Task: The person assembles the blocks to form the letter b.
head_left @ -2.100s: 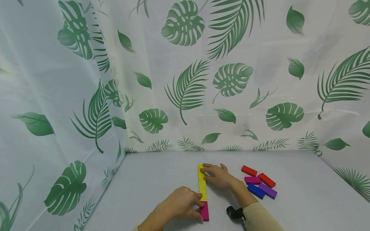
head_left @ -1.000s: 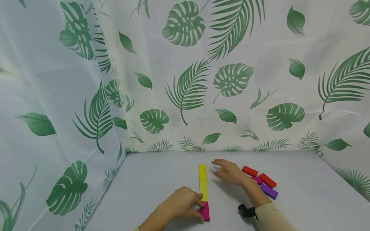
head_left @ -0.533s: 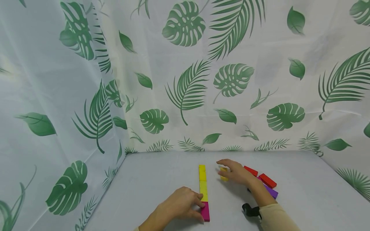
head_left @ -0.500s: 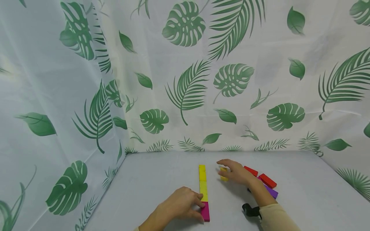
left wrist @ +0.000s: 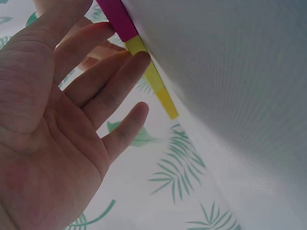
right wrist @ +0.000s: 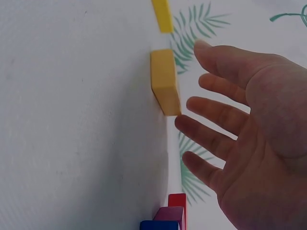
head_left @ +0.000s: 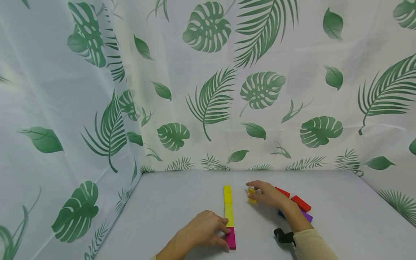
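Three wooden blocks lie end to end in a straight row: a magenta block (head_left: pixel 230 239) nearest, a yellow block (head_left: pixel 229 213) beyond it, and another yellow block (head_left: pixel 227 194) at the far end. My left hand (head_left: pixel 204 227) rests along the row's left side, its fairly straight fingertips touching the magenta and nearer yellow blocks, the thumb at the magenta block's near end. My right hand (head_left: pixel 264 195) hovers right of the row, fingers loosely spread. Just past its fingertips stands an orange-yellow block (right wrist: pixel 164 79), partly covered by the fingers in the head view.
Right of the right hand, two red blocks (head_left: pixel 300 203), a purple block (head_left: pixel 306 216) and a blue block (right wrist: pixel 159 225) lie in a loose group with another magenta block (right wrist: pixel 171 214). The forearm partly covers them. Leaf-print sheeting (head_left: pixel 211 151) encloses the white table (head_left: pixel 156 206).
My right hand has left the far yellow block and moved right, to beside the orange-yellow block, which has come into view. The left hand and the row have stayed put.
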